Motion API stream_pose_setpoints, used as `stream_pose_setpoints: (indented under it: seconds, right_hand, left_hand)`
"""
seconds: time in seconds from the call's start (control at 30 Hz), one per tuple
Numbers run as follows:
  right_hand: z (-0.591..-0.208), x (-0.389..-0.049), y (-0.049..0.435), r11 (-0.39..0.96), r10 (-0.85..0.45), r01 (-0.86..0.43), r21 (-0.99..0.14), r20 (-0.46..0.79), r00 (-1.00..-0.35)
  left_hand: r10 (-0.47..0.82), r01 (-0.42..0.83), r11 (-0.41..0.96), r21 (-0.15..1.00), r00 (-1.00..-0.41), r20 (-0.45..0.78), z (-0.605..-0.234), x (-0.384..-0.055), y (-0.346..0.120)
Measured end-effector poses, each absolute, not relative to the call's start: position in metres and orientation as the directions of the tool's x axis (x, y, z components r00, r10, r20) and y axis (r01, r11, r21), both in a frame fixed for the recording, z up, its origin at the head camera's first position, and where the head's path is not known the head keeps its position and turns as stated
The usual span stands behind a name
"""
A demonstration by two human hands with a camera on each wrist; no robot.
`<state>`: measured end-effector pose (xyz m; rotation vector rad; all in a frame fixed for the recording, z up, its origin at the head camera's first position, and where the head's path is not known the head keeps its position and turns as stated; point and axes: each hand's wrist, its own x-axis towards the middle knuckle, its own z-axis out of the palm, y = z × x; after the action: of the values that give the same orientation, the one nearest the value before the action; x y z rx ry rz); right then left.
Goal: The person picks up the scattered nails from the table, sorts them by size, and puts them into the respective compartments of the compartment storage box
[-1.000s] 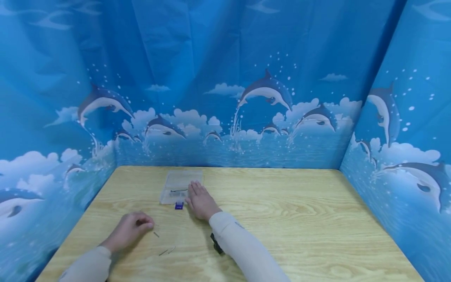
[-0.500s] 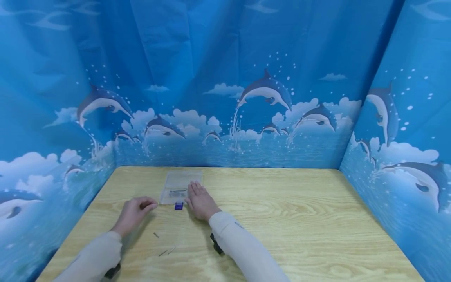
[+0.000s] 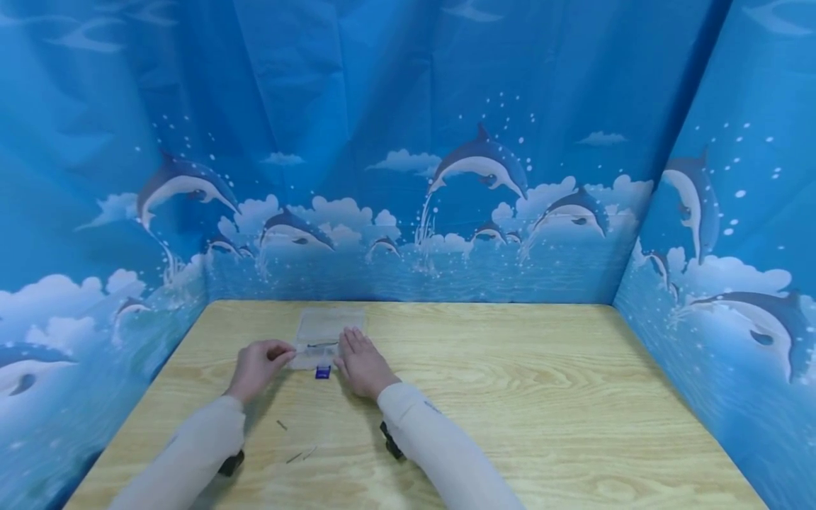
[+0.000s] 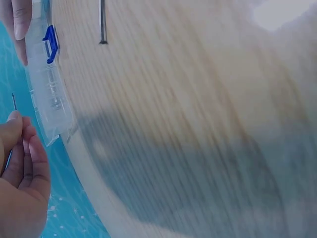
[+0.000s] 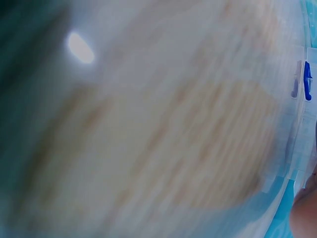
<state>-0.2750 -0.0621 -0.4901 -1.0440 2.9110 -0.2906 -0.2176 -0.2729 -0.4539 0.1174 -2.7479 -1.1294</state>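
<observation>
A clear plastic box (image 3: 328,324) with a blue latch (image 3: 323,372) lies with its lid open toward the back of the table. A few dark slender pieces show inside it. My left hand (image 3: 258,366) is at the box's left edge, and in the left wrist view its thumb and finger pinch a thin nail (image 4: 14,102), point outward. My right hand (image 3: 365,365) rests with straight fingers on the box's right side. Only a bit of that hand shows in the right wrist view, near the blue latch (image 5: 307,81).
Loose nails lie on the wooden table (image 3: 542,411) in front of the box: one nail (image 3: 282,425) nearer the left arm, a second nail (image 3: 294,458) and a paler thin piece (image 3: 309,452) closer to the front. A blue dolphin-print curtain (image 3: 408,142) encloses the table's back and sides.
My left hand has lifted away from the loose nails and moved forward and right to the box's left edge. My right hand has stayed on the box.
</observation>
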Motion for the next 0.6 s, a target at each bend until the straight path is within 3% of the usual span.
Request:
stream_pose_setpoints:
  seconds: [0.6]
  right_hand:
    - [-0.492, -0.275, -0.063, 0.762, -0.631, -0.629, -0.157, 0.039, -0.775]
  left_hand:
    - [-0.139, -0.025, 0.750, 0.661, -0.983, 0.121, -0.462, -0.231, -0.267]
